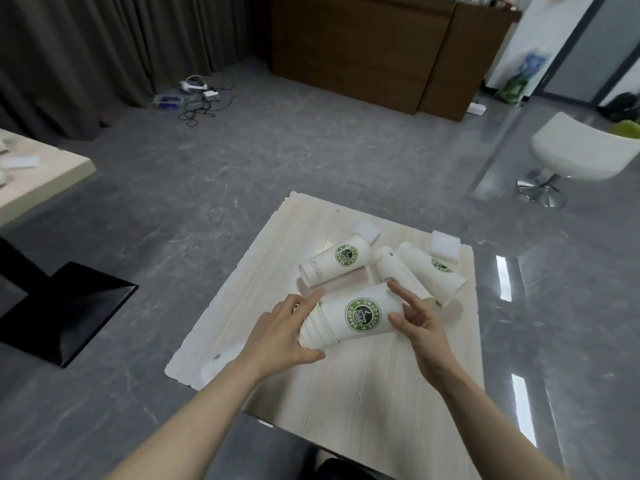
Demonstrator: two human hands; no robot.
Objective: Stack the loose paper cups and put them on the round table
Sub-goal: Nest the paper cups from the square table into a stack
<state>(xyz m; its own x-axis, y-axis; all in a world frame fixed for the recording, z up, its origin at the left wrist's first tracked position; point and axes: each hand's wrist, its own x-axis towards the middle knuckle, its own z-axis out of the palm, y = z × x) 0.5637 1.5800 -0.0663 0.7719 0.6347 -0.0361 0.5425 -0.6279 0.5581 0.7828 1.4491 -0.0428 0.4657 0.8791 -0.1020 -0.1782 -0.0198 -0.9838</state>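
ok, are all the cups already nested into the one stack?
No: three loose cups lie on their sides on the table beyond the stack that both hands hold.

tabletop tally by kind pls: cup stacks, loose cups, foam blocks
Nested cup stack, held by left hand and right hand: 1
Loose cups lying on the table: 3
White foam blocks: 2
Total: 6
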